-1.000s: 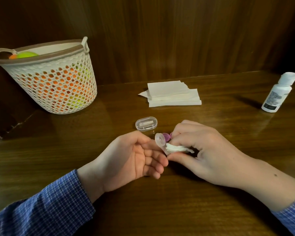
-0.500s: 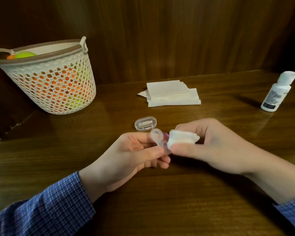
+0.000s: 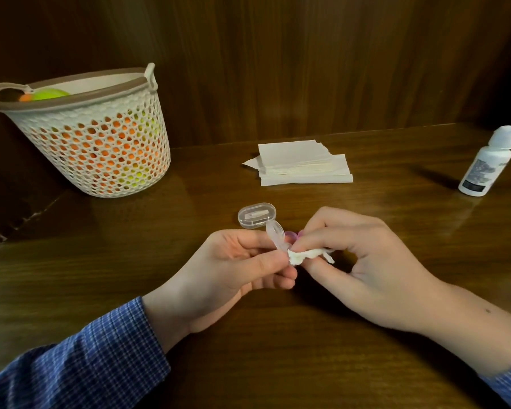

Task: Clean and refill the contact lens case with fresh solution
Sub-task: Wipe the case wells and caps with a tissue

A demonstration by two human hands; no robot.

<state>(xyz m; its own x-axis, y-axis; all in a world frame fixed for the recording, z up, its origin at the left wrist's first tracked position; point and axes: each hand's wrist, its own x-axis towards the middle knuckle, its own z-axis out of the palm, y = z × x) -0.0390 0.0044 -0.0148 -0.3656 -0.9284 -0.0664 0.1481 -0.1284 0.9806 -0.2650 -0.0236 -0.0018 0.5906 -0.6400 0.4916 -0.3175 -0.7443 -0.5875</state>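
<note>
Wooden table fills the frame, with a lattice basket at upper left, a stack of tissues at upper centre and a solution bottle at far right. At centre, the left hand pinches the lens case between thumb and fingers, lid flipped up. The right hand, fingers curled, presses a twisted tissue against the case. A clear box lies just behind. Thin damp paper could likely shred, leaving lint inside; hard twisting might pop the case free.
</note>
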